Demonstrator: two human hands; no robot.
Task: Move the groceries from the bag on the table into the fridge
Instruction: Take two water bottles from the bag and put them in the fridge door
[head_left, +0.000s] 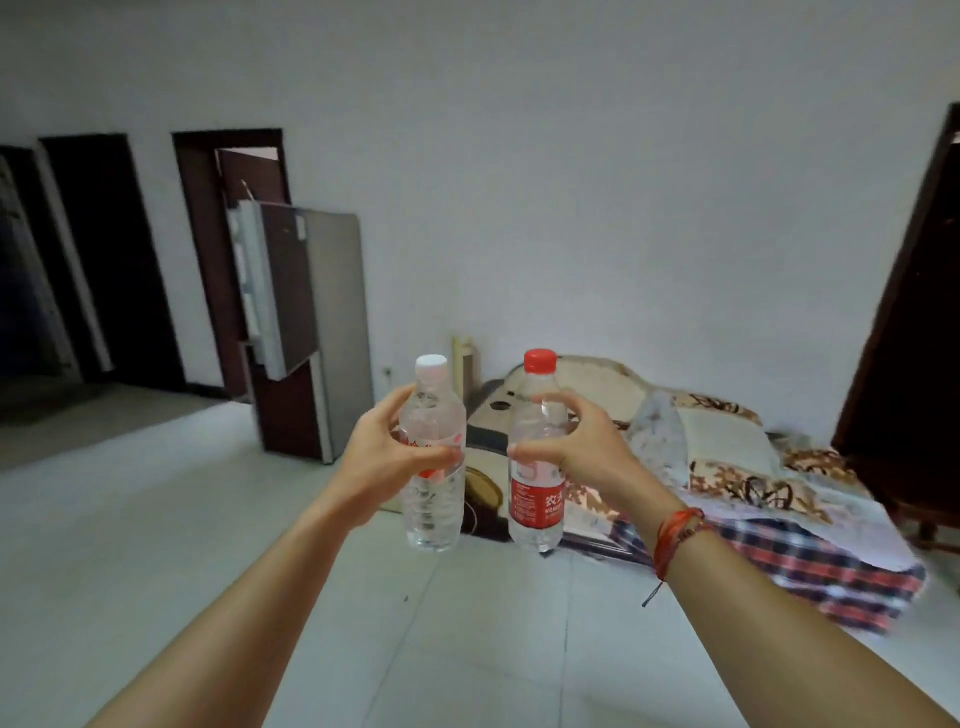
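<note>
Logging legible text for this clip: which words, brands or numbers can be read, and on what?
"农夫": white characters on the red label of the red-capped water bottle in the right hand.
"NONG": letters beneath, rest lost round the curve.
Fine print on that label: too small.
White-capped water bottle in the left hand: red print, blurred and part-covered by fingers, unreadable.

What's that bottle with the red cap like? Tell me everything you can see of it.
The red-capped bottle is clear plastic, its red screw cap on, with a red label bearing white characters round its lower half. Its fill level is hard to tell. It is upright in the air above the pale floor, gripped round its upper body by the right hand. Nothing else touches it.
</note>
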